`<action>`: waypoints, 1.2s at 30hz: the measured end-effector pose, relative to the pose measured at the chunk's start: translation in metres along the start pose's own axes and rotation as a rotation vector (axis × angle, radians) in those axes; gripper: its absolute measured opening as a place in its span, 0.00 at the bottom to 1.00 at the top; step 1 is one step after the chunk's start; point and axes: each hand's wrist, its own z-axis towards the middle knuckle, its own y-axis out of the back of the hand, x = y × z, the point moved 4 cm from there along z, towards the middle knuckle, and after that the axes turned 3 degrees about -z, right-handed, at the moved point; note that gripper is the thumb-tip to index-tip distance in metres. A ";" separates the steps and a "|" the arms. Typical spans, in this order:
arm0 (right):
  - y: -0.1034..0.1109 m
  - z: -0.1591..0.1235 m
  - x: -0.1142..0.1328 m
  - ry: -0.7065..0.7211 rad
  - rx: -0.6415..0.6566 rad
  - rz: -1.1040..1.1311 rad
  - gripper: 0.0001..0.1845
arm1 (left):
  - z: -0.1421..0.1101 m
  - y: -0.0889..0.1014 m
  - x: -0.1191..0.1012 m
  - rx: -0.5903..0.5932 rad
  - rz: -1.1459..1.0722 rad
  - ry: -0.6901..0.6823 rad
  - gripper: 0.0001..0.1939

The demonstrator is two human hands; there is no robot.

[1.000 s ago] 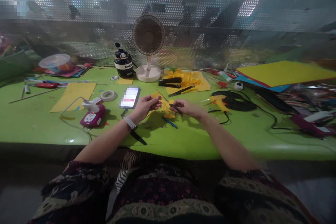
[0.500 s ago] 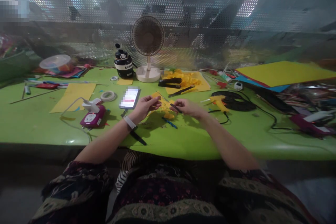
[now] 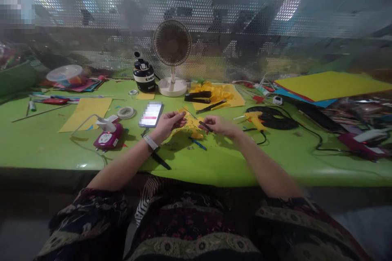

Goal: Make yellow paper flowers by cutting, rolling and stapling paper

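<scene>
My left hand [image 3: 169, 125], with a pale watch band on its wrist, pinches a small piece of yellow paper [image 3: 182, 111] between thumb and fingers. Closed around the dark handle of a pair of scissors [image 3: 202, 124] is my right hand [image 3: 218, 125]. The thin blades point up and left, close to the paper in my left hand; whether they touch it I cannot tell. Beneath both hands lie yellow paper scraps [image 3: 196, 135] on the green table. A blue patterned strip [image 3: 198, 143] lies just in front of them.
A phone [image 3: 151, 114] and a tape roll [image 3: 126, 112] lie to the left, near a purple power socket [image 3: 108, 137]. Behind stand a fan [image 3: 172, 85] and a bottle [image 3: 144, 76]. A stapler [image 3: 198, 96] lies by yellow petals; rightward is a yellow glue gun [image 3: 255, 119].
My left hand has shifted very slightly to the left with the yellow paper. The scissors and my right hand stay almost in the same place.
</scene>
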 end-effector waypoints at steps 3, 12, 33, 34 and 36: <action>-0.001 0.001 0.000 0.011 -0.004 0.012 0.31 | 0.000 -0.001 0.001 0.028 0.003 0.010 0.14; 0.000 -0.001 0.001 0.021 -0.004 0.024 0.33 | 0.000 0.001 0.001 -0.021 0.014 -0.004 0.14; -0.004 -0.002 0.006 0.028 0.003 0.031 0.31 | -0.001 0.000 0.001 -0.010 0.053 -0.006 0.16; -0.004 -0.002 0.006 0.027 0.004 0.035 0.31 | 0.000 0.001 0.002 -0.020 0.049 -0.007 0.15; -0.004 -0.003 0.007 0.018 0.005 0.039 0.31 | 0.001 0.001 0.002 -0.035 0.046 -0.010 0.14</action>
